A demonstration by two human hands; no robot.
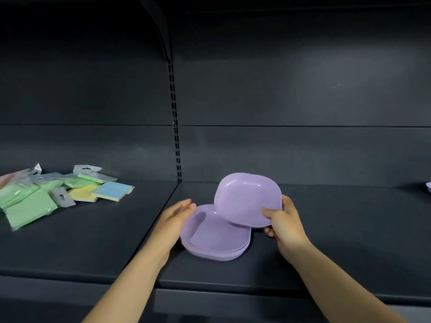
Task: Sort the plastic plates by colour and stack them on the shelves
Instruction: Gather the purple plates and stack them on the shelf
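The right hand (283, 220) pinches a tilted lilac plate (247, 199) by its near right rim, thumb on top, over the lilac stack (214, 238) on the shelf (326, 241). The left hand (178, 216) lies flat-fingered against the stack's left edge. A one-sided hold could let the plate slip and land askew

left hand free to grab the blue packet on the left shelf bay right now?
Probably yes. The left hand is open, just touching the left edge of the purple plate stack, holding nothing. The blue packet lies on top at the near edge of the packet pile, with bare shelf between.
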